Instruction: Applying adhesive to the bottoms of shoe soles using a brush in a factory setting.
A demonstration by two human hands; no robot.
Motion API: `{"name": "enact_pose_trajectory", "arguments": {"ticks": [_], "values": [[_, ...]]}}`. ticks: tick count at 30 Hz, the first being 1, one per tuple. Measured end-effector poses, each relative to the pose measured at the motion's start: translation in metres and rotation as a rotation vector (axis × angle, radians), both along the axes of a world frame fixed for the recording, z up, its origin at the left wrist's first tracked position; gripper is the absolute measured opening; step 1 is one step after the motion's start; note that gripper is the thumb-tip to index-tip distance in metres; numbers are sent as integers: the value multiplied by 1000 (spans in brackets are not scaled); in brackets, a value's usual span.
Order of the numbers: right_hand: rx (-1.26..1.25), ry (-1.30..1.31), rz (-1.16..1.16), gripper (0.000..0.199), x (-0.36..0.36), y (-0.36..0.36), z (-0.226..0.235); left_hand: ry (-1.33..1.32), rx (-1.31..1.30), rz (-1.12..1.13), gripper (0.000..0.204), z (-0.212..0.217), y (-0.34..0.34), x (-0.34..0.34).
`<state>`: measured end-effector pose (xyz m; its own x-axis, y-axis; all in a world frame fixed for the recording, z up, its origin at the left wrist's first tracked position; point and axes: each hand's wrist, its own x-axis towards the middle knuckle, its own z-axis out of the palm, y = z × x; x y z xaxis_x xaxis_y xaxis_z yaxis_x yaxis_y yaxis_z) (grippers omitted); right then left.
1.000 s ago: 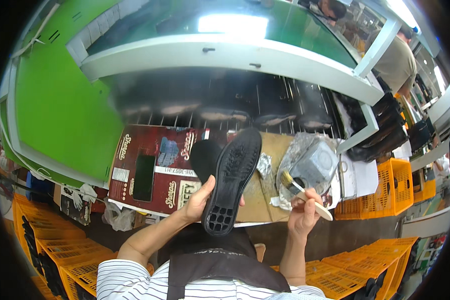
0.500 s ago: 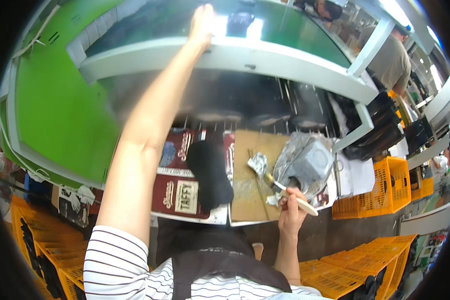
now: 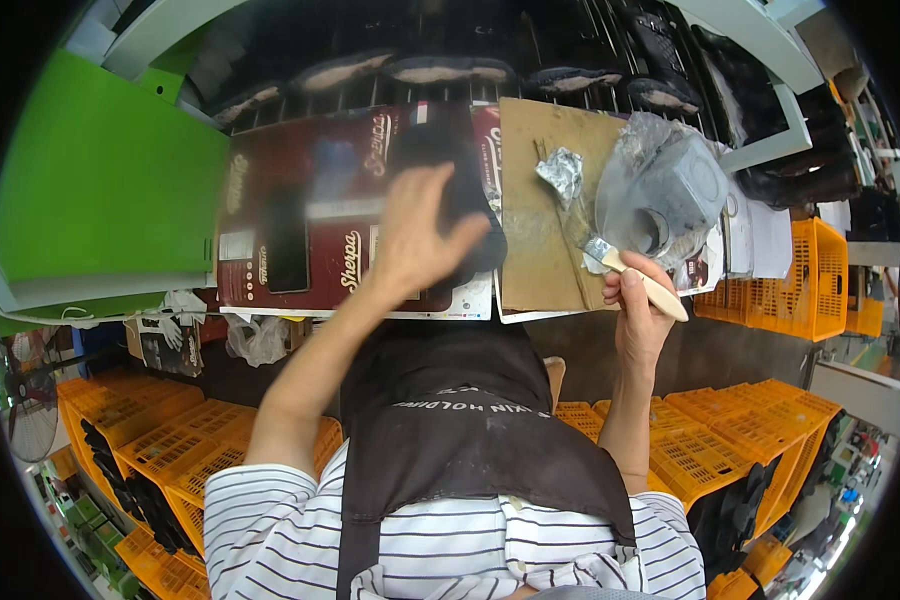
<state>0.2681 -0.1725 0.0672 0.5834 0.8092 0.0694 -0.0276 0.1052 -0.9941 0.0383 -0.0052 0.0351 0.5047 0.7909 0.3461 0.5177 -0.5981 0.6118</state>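
My right hand [image 3: 638,300] grips a brush [image 3: 662,298] by its pale handle, with the bristles by a plastic-wrapped grey container [image 3: 685,185]. The container lies tilted, its round opening toward the brush. My left hand [image 3: 422,235], slightly blurred, is open with thumb and fingers apart over a black sole-shaped piece [image 3: 482,225]. Whether it touches the piece I cannot tell. Under the piece lies dark red printed cardboard [image 3: 355,215]. Crumpled foil [image 3: 561,172] and a thin stick [image 3: 568,235] rest on the brown board [image 3: 530,270] left of the container.
Black footwear [image 3: 450,60] lines a rack beyond the work surface. A green panel [image 3: 110,180] stands at the left, a pale frame bar [image 3: 775,135] at the right. Orange crates [image 3: 820,280] stand at the right and behind me. A dark flat rectangle [image 3: 290,248] lies on the cardboard.
My left hand has come back from the far green surface to the black piece. My right hand still holds the brush near the container. The view has tilted down toward me.
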Motion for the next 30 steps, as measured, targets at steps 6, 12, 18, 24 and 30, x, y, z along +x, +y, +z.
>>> {"name": "enact_pose_trajectory", "arguments": {"ticks": [6,12,18,24,30], "values": [[-51,-213,-59,16,1,-6,7,142,-235,154,99,-25,-49,-3],[-3,-361,-261,12,40,-10,17,-551,-667,167,88,-38,-45,-42],[-174,-563,-239,11,63,1,7,-1391,-1388,244,57,-34,-28,-78],[-183,-951,-159,11,74,23,-15,-1483,-1399,81,64,-50,-24,-96],[-341,-515,-235,14,70,15,1,-1490,-1340,-160,57,-51,-21,-99]]}}
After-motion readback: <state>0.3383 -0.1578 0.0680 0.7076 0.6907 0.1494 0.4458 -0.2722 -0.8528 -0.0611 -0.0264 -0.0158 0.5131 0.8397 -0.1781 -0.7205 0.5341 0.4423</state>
